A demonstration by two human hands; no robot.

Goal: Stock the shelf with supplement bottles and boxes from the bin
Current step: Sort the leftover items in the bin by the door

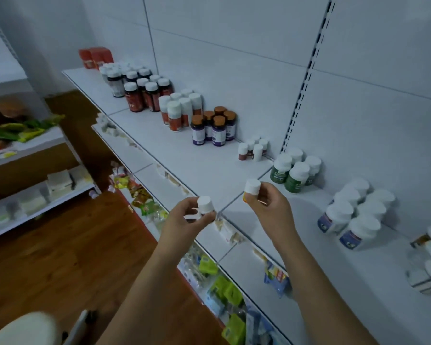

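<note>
Left grip (184, 220) and right grip (266, 207) each clasp a white-capped bottle (205, 204) above the shelf (197, 165).

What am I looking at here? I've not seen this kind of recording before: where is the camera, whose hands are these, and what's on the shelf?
There is no machine here. The one picture comes from a camera worn on a person's head, looking forward and down, so the two bare arms reaching in from below are that person's own.

The left hand grips a small white-capped bottle. The right hand grips a second bottle of the same kind. Both are held above the front edge of a white shelf.

On the shelf, groups of bottles stand along the back wall: dark bottles, brown-capped bottles, green bottles and others. Red boxes stand at the far end.
</note>
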